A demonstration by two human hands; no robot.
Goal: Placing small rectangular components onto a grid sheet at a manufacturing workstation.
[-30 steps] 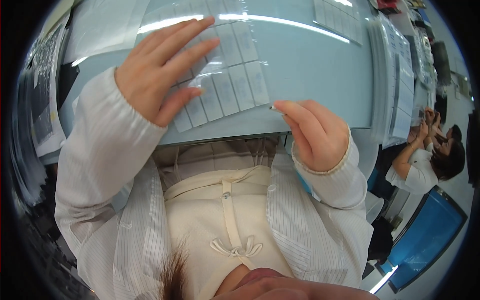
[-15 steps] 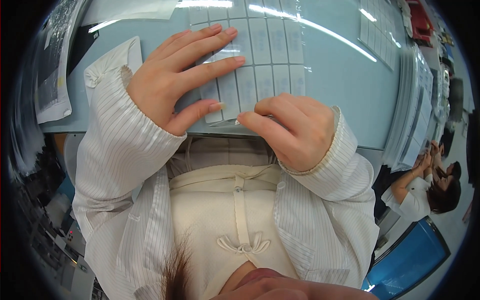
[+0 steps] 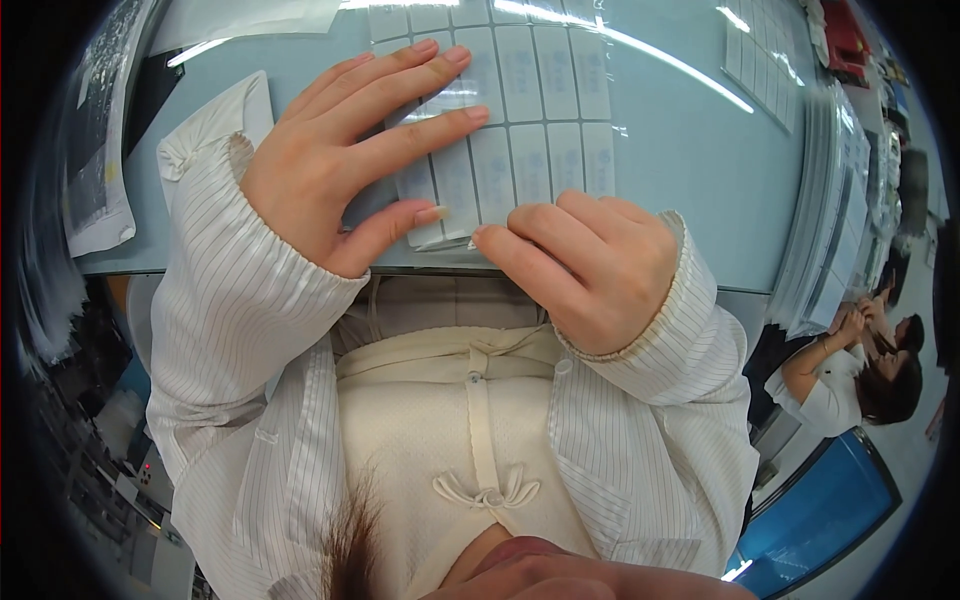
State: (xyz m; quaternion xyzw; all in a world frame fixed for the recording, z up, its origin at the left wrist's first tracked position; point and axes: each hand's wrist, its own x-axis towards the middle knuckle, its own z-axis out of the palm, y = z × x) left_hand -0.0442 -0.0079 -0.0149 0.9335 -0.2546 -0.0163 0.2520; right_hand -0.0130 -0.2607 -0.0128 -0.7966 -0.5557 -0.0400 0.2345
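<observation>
A sheet of pale rectangular labels point(image 3: 525, 165), set out in a grid and glossy like film, lies on the light blue tabletop up to its near edge. My left hand point(image 3: 335, 165) rests on the sheet's left side with the fingers spread and the thumb near its lower left corner. At the near edge my right hand point(image 3: 595, 265) is closed, fingers curled in, its tip at the sheet's border. It appears to pinch that border; the fingers themselves hide the exact grip.
A folded white piece point(image 3: 222, 115) lies left of my left hand. Clear plastic packaging point(image 3: 105, 170) sits farther left. Another gridded sheet point(image 3: 765, 60) is at the far right, with a stack of clear-covered sheets point(image 3: 825, 220) nearer. Beyond the table's right side is a co-worker point(image 3: 840, 375).
The label sheet has shifted very slightly up and left, with my left hand on it. My right hand's tip stays at the near edge; its knuckles have moved slightly right.
</observation>
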